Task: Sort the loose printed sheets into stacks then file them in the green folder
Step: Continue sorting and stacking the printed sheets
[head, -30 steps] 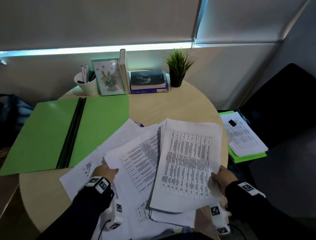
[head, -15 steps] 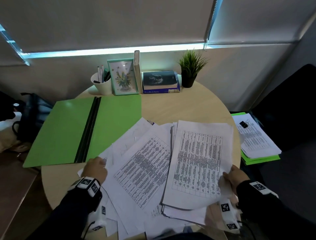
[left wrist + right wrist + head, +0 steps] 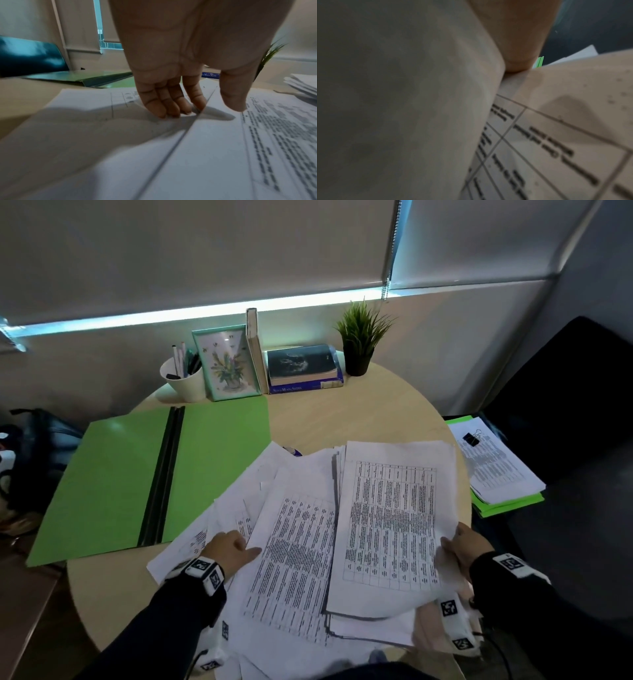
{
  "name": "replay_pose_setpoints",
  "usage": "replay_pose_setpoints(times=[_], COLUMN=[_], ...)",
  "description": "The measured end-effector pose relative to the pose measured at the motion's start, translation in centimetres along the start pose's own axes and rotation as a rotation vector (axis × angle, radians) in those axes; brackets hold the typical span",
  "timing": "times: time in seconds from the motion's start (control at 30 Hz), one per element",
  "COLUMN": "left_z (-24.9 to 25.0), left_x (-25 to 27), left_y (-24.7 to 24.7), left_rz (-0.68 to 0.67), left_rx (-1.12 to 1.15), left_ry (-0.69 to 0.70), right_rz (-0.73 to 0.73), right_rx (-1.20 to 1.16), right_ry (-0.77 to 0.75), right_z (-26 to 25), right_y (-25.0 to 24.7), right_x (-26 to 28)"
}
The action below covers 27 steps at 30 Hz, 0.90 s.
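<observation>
White printed sheets: text too blurred; right hand pinches top one, left hand flat, fingers together; blue book spine reads "Moon Signs".

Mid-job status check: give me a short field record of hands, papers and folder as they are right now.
left hand: fingers straight, pressing flat on the spread printed sheets
right hand: grips the right edge of the top stack
green folder: open, flat, no sheets inside, left of the papers
filing: not yet begun
off table: clipped papers on a second green folder, at right
</observation>
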<state>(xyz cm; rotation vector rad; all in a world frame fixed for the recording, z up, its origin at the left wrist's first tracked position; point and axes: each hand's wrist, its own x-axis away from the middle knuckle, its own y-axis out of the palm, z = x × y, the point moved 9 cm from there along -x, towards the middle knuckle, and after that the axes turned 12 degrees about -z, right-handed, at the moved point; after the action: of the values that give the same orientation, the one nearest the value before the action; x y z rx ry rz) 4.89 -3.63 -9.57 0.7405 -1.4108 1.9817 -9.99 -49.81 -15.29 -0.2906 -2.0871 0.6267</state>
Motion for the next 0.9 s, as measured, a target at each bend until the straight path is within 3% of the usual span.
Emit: replay_pose_setpoints(times=[0.17, 0.27, 0.37, 0.57, 0.73, 0.9], left_z=[2.0, 2.9, 4.2, 1.0, -2.7, -5.0], left_x=[0.5, 0.8, 1.1, 1.5, 1.7, 3.1], left_y=[0.8, 1.3, 1.4, -1.1, -2.9, -2.5], left_rz=[0.066, 0.077, 0.074, 0.224, 0.199, 0.327], left_rx=[0.032, 0.258, 0.346, 0.324, 0.311, 0.690], left_ry=[0.098, 0.149, 0.213, -0.024, -0.144, -0.102], right_rz=[-0.016, -0.039, -0.065, -0.014, -0.028, -0.026], right_rx=[-0.071, -0.119, -0.146, 0.035, -0.012, -0.041], right_ry=[-0.007, -0.011, -0.018, 0.007, -0.022, -0.032], right_z=[0.4, 0.4, 0.5, -0.3, 0.0, -0.1], right_y=[0.3, 0.4, 0.5, -0.1, 0.1, 0.0], right_x=[-0.7, -0.5, -0.4, 0.6, -0.2, 0.0])
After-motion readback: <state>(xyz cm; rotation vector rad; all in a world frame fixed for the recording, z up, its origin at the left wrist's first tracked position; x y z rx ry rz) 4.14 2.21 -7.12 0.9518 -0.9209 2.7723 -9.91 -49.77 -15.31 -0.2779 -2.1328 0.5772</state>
